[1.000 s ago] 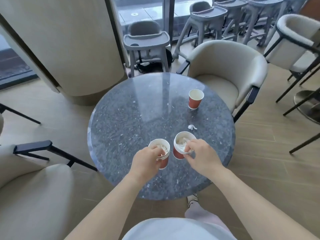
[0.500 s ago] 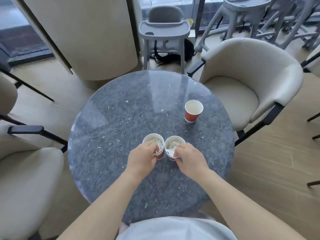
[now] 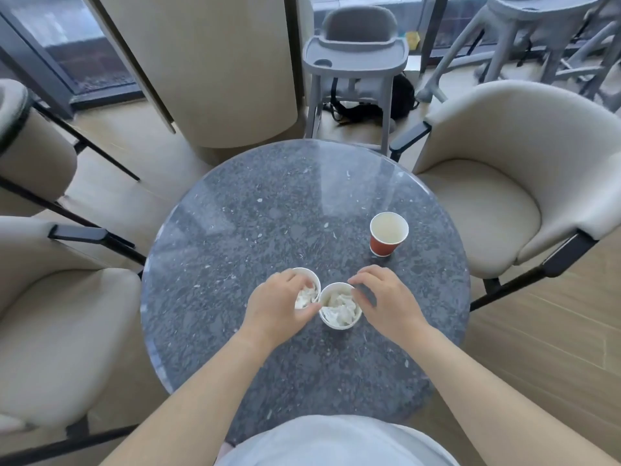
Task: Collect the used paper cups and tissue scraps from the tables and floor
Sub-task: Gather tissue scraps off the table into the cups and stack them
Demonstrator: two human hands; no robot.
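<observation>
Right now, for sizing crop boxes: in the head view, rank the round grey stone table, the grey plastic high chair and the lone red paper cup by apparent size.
1. round grey stone table: largest
2. grey plastic high chair: smaller, though it stands farther from the camera
3. lone red paper cup: clearly smallest

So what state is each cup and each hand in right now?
left hand: curled round the left cup.
right hand: fingers at the rim of the right cup; grip unclear.
left cup: upright, tissue scraps inside.
right cup: upright, tissue scraps inside, rim against the left cup.
third cup: upright, looks empty, standing apart, untouched.
</observation>
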